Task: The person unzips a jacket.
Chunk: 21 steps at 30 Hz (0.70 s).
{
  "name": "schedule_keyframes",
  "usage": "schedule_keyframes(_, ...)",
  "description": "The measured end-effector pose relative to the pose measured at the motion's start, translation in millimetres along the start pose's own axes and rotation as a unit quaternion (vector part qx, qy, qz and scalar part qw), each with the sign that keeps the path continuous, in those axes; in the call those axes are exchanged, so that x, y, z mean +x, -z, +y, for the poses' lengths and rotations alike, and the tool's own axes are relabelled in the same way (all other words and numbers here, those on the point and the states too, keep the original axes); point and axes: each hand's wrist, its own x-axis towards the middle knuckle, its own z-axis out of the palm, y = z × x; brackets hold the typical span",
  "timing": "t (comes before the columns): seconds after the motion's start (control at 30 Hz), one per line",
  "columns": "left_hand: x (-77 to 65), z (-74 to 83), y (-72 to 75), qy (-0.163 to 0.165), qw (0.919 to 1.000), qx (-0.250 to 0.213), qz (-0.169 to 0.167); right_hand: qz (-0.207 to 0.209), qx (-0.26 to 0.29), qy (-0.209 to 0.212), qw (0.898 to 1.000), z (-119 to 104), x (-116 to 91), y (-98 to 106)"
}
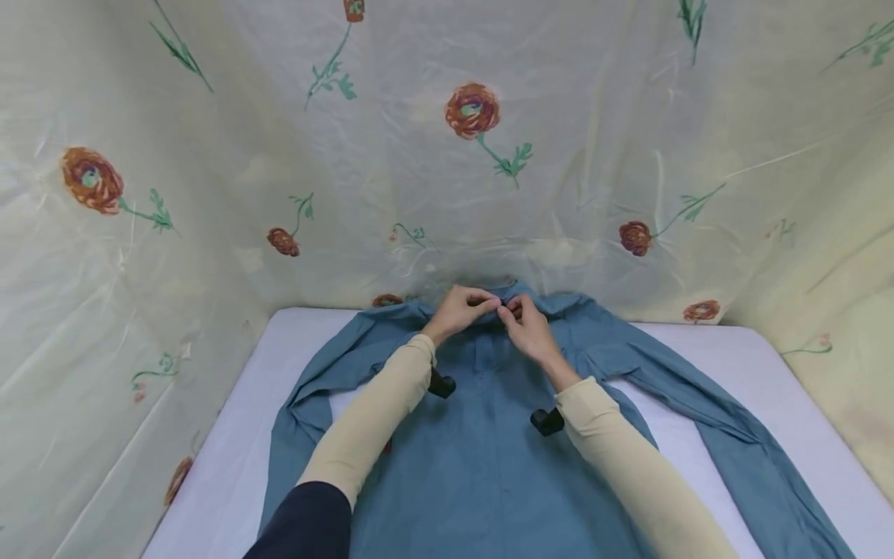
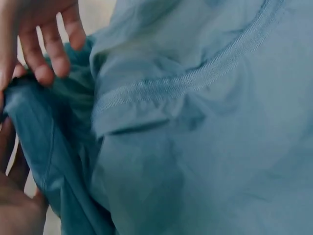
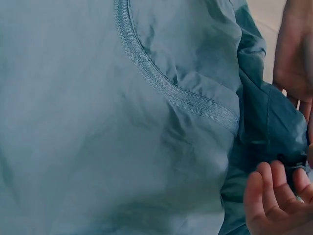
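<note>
My blue long-sleeved shirt (image 1: pixel 454 473) runs off the bottom of the frame, spread flat through the middle, its right-hand sleeve (image 1: pixel 733 450) slanting to the lower right. I judge it light, limp and a bit slick, quick to wrinkle, unlikely to tear; the doubled cloth at the collar should give the firmest hold. White tabletop (image 1: pixel 216 481) shows at both sides, leaving room to swing my elbows. At upper centre, my left hand (image 1: pixel 461 312) and right hand (image 1: pixel 528 328) meet at the collar (image 1: pixel 518 290), both pinching there, fingertips close together, around a small dark piece (image 3: pixel 290 161) I can't identify. Just past the table's far edge, the flower-printed sheet (image 1: pixel 391 147) limits forward reach.
</note>
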Motion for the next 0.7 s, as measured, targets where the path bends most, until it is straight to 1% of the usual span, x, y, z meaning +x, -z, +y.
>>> schedule_keyframes(0.1,-1.9,-2.7,0.5,-0.003,0.9998,-0.008,-0.020,0.011,-0.024,-0.001,1.000,2,0,1)
schedule_keyframes(0.17,-2.5,-4.1,-0.2,-0.006,0.9997,-0.011,-0.022,0.020,-0.037,0.000,0.999,2,0,1)
schedule_keyframes(0.2,-2.6,-4.5,-0.5,-0.008,0.9998,-0.010,-0.017,0.023,-0.040,0.000,0.999,2,0,0)
schedule_keyframes(0.33,-1.6,-4.4,-2.0,-0.015,0.9996,-0.011,0.019,0.022,-0.011,-0.010,1.000,-3,2,-1)
schedule_keyframes(0.43,0.1,-3.6,-3.2,-0.022,0.9985,-0.014,0.047,0.023,0.039,-0.032,0.998,-8,5,-2)
schedule_keyframes(0.57,1.8,-1.9,-5.5,-0.031,0.9959,-0.022,0.082,0.047,0.103,-0.060,0.992,-12,9,-6)
schedule_keyframes(0.7,-0.8,0.2,-8.9,-0.033,0.9920,-0.007,0.121,0.064,0.136,-0.077,0.986,-14,11,-11)
